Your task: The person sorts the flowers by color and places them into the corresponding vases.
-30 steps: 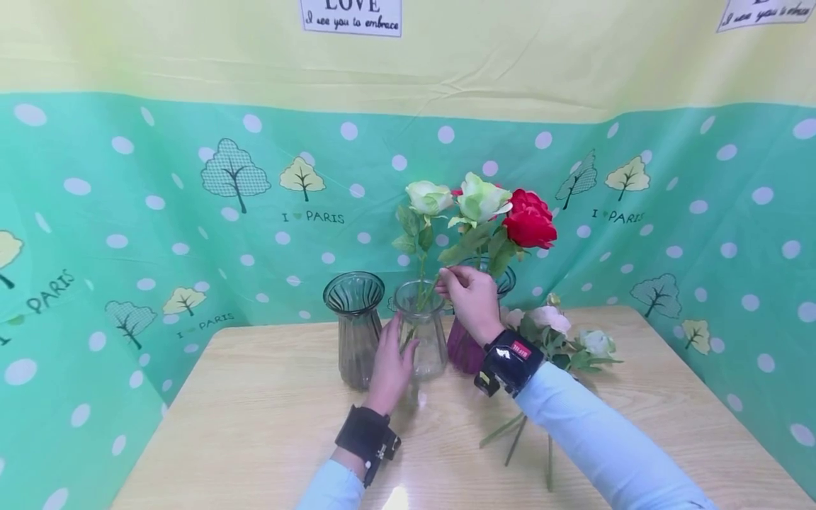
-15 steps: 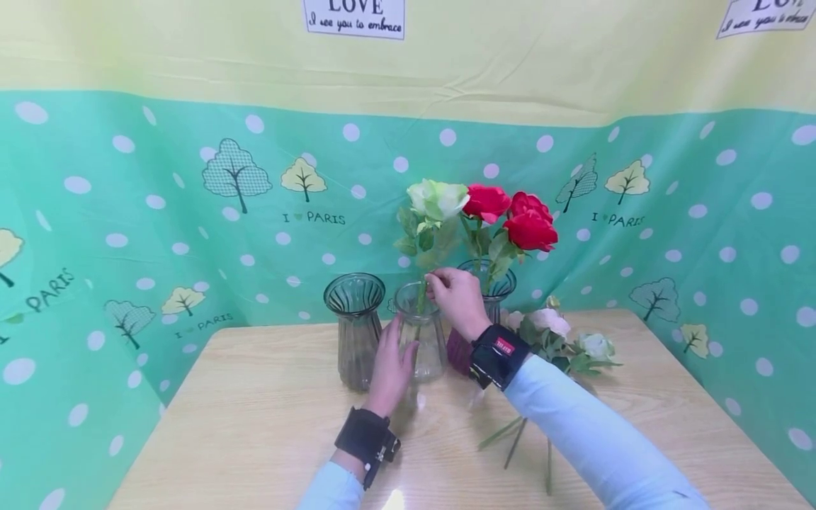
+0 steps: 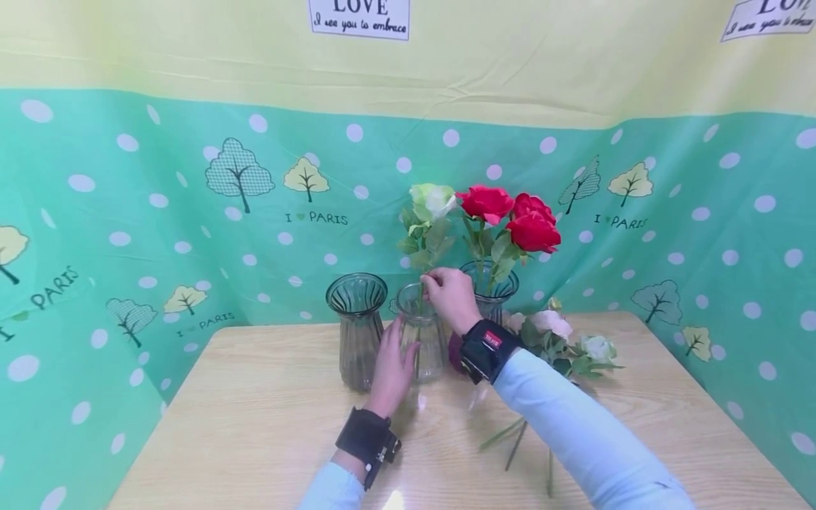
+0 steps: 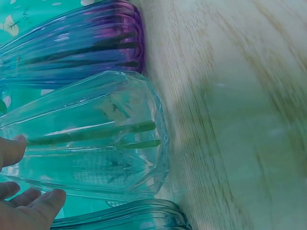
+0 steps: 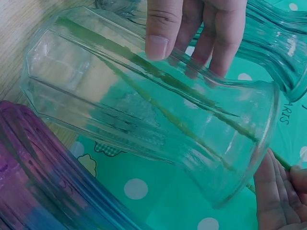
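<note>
A clear glass vase (image 3: 431,347) stands in the middle of the row on the table. My left hand (image 3: 392,368) holds its left side, thumb on the near side and fingers behind, as the right wrist view shows. Just above the rim, my right hand (image 3: 452,296) pinches the green stem (image 5: 280,159) of a white-green rose (image 3: 437,201). Two stems lie inside the clear vase, their cut ends (image 4: 149,126) near its bottom in the left wrist view. The blooms of the white-green roses overlap in the head view.
A grey-green glass vase (image 3: 358,340) stands close on the left. On the right, a purple-blue vase (image 4: 110,43) holds red roses (image 3: 534,225). Several pale roses (image 3: 552,323) lie on the table (image 3: 255,418) at right, stems toward the front.
My right hand has moved left and slightly down, bringing its rose from before the red roses over the clear vase, its stem now deeper inside. My left hand stays on the vase.
</note>
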`<state>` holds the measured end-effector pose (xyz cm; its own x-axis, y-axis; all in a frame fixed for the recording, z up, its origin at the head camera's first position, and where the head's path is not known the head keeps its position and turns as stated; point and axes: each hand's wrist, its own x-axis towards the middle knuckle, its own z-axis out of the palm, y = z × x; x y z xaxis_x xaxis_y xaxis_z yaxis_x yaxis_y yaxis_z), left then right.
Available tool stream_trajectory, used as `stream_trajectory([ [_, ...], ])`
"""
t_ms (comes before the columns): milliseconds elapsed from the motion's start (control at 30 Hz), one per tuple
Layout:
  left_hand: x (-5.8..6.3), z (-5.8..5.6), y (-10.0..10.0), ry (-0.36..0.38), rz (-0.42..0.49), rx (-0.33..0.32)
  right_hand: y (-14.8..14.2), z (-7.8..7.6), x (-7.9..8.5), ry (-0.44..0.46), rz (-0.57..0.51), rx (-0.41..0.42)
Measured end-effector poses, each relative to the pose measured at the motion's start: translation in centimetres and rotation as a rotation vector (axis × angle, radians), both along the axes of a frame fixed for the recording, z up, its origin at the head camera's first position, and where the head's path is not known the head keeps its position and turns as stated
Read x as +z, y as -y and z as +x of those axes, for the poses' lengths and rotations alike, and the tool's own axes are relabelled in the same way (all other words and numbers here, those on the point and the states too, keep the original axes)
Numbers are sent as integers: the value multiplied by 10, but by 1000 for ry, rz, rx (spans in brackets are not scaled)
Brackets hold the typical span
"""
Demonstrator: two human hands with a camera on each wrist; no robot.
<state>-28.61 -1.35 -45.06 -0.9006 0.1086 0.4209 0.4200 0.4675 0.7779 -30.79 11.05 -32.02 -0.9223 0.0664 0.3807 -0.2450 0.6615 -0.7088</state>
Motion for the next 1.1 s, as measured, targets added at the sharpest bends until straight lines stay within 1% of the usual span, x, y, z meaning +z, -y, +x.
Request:
stream_trajectory([
  [167, 0, -1, 1, -11, -1, 0, 5, -3, -3, 8, -39, -51],
  [267, -1, -1, 0, -12, -6, 1, 8, -6, -5, -7, -46, -77],
  [467, -2, -2, 0, -7, -7, 2, 10, -11, -12, -17, -66, -83],
  [600, -1, -2, 1, -11, -5, -1, 11, -14, -15, -8, -76, -91],
  [700, -2, -2, 0, -2, -8, 1, 13, -15, -16, 7, -63, -111],
  [900, -2, -2, 0, 4, -8, 5, 15, -13, -19, 15, -65, -140],
  [1100, -2, -2, 0, -3, -19, 6, 16, -9, -21, -6, -62, -140],
])
